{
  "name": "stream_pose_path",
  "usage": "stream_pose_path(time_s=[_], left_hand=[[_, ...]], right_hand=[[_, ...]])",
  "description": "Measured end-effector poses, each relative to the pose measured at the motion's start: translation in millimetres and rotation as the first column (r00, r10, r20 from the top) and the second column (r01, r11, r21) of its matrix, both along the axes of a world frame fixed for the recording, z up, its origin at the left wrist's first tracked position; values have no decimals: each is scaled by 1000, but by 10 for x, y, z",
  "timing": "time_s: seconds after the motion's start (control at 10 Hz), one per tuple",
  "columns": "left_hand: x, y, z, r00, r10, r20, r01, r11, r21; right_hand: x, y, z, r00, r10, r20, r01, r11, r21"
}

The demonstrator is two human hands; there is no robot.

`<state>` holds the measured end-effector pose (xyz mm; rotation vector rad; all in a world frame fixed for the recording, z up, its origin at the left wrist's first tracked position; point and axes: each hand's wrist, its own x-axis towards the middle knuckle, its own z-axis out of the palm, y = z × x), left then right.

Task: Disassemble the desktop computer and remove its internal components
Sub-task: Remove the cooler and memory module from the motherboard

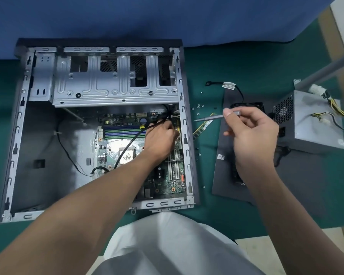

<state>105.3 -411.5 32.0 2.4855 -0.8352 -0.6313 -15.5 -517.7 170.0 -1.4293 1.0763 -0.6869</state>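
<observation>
Left hand (163, 135) inside open case (182, 92), fingers curled among black cables (135, 135) at motherboard (167, 181) edge; actual grip hidden. Right hand (250, 132) pinches slim screwdriver (211, 117) above green tabletop (207, 211).

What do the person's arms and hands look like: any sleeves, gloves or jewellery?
The left forearm and right forearm are bare to the frame's edge, no sleeves in view. The left hand and right hand wear no gloves; no watch, ring or wristband shows. A pale grey garment shows low between the arms.
</observation>
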Motion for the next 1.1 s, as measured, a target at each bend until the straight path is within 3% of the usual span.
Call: stream_pose_path(time_s=[0.1, 0.2, 0.3, 0.4, 0.5, 0.7, 1.0, 1.1], left_hand=[[-52, -12, 33, 998, -21, 56, 21, 1000, -2], [-79, -1, 35, 969, -136, 207, 133, 991, 31], [-52, 30, 50, 959, -217, 184, 213, 976, 40], [34, 53, 30, 980, -193, 41, 191, 981, 37], [41, 9, 26, 993, -115, -26, 116, 993, 20], [54, 61, -104, 947, -280, 156, 274, 960, 62], [22, 57, -93, 894, -382, 233, 360, 924, 131], [132, 58, -54, 886, -434, 164, 427, 901, 79]], right_hand=[[-1, 5, -56, 997, 27, -68, -34, 994, -107], [45, 60, -108, 973, 106, -203, -154, 960, -235], [85, 139, -135, 965, 134, -225, -203, 925, -320], [136, 194, -163, 966, 149, -212, -231, 868, -440], [238, 264, -230, 931, 171, -322, -315, 822, -475], [306, 643, -447, 764, 125, -633, -375, 884, -278], [344, 637, -469, 685, 87, -724, -431, 849, -305], [344, 627, -451, 674, 98, -732, -436, 853, -286]])
